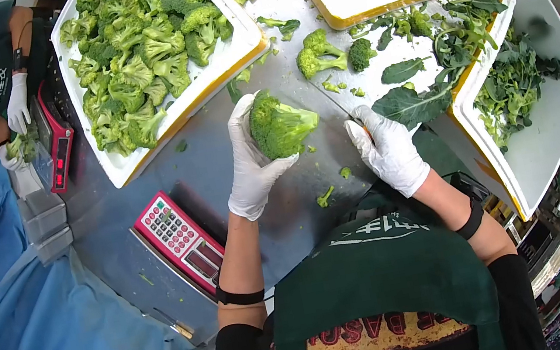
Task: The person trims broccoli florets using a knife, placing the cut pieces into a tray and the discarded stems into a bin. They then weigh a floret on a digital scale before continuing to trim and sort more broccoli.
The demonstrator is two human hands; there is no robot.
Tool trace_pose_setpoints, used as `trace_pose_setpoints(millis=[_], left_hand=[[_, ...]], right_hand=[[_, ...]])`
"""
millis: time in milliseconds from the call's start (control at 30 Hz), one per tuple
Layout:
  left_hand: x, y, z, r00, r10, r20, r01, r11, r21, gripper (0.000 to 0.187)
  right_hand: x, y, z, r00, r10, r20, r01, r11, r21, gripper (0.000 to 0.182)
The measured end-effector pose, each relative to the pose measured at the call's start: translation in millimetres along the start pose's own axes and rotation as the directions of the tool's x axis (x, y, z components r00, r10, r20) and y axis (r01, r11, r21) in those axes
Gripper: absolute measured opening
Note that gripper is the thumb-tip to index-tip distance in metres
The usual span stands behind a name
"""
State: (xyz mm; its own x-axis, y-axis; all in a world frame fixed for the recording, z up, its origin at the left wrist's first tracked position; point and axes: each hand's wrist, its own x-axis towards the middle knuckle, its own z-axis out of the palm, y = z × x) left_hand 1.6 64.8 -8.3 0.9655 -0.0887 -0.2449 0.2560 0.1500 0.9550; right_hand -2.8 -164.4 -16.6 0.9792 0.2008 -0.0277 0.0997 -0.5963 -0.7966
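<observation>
My left hand (248,165), in a white glove, is wrapped round a large broccoli head (275,127), its pale cut stem pointing right. To the right, my gloved right hand (388,148) is closed round a knife (347,115). Only a bit of its orange handle and a thin stretch of blade show, the blade pointing up and left, apart from the broccoli head. Just beyond the blade lie a cut broccoli floret (320,55) and a smaller dark floret (361,54). Small green scraps (326,197) are scattered on the metal table (218,163) near both hands.
A white foam box (186,109) heaped with broccoli florets stands at the upper left. Leaves (414,105) lie at right, beside a foam bin (555,119) of trimmings. Near my left forearm sits a red scale (179,241). A co-worker's gloved hand (18,105) is near another scale (57,143).
</observation>
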Motion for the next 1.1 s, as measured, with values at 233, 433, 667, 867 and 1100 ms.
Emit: trace_pose_setpoints(millis=[233,433,667,867,1100], left_hand=[[-3,8,3,1.000,-0.011,0.009,0.012,0.991,-0.131,0.109],[-2,6,2,0.999,-0.037,0.024,0.041,0.977,-0.209,0.102],[-1,7,2,0.983,-0.150,-0.107,0.131,0.977,-0.167,0.080],[-3,11,9,0.974,-0.172,-0.147,0.152,0.979,-0.139,0.068],[-6,12,13,0.968,-0.162,-0.192,0.152,0.986,-0.066,0.073]], right_hand=[[5,-17,-13,0.992,-0.126,-0.028,0.126,0.992,0.019,0.022],[-3,-14,-18,0.992,-0.124,-0.008,0.124,0.992,0.009,0.022],[-12,-14,-24,0.978,-0.193,0.083,0.208,0.950,-0.233,0.025],[-7,-13,-12,0.977,-0.213,0.025,0.205,0.896,-0.393,0.028],[-4,-6,-3,0.974,-0.226,-0.010,0.203,0.892,-0.403,0.028]])
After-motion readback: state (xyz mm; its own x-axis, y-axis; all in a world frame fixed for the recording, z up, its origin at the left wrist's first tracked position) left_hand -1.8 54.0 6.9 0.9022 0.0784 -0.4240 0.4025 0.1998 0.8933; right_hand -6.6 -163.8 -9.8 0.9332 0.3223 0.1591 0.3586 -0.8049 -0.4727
